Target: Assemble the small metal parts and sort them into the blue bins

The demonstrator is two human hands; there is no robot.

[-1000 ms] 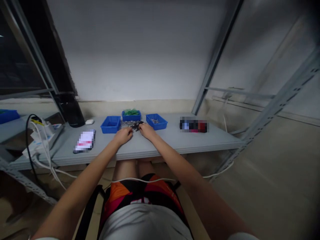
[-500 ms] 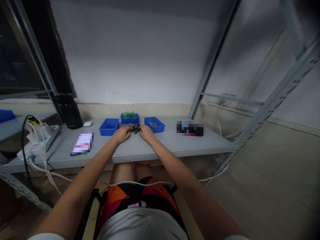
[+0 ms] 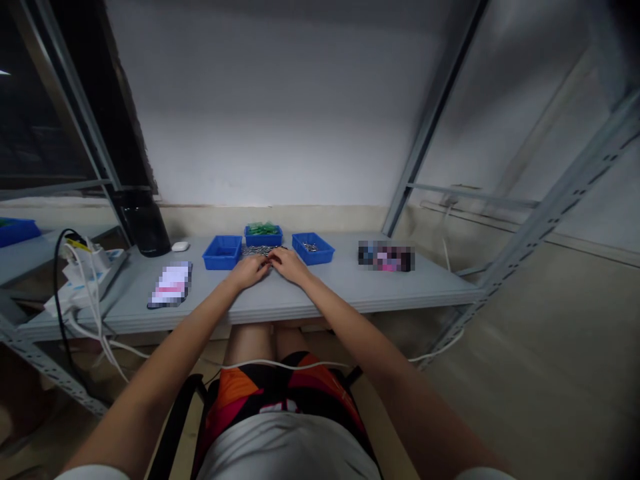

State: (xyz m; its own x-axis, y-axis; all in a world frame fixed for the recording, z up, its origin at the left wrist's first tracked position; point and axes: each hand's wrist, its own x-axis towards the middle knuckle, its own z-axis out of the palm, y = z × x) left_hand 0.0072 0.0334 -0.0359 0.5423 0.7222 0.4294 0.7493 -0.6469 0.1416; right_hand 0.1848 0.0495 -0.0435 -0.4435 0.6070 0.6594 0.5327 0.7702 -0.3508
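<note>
My left hand (image 3: 250, 271) and my right hand (image 3: 287, 264) meet at the fingertips over the grey table, just in front of a pile of small metal parts (image 3: 257, 251). Both have their fingers curled together in a pinch; whatever lies between them is too small to make out. Left of the pile is a blue tray (image 3: 223, 253) with nothing visible inside. Another blue tray (image 3: 313, 249), holding a few small metal pieces, stands to the right. Behind the pile a third blue tray (image 3: 263, 239) holds green items.
A phone-like item (image 3: 171, 285), blurred out, and a white case (image 3: 180, 246) lie at the left. Beyond them stand a black container (image 3: 145, 223) and a power strip (image 3: 90, 277) with cables. A pixelated object (image 3: 386, 257) is at the right, near the shelf post.
My hands have come together from either side of the pile, and their fingertips now meet nearer the front. The view has shifted slightly.
</note>
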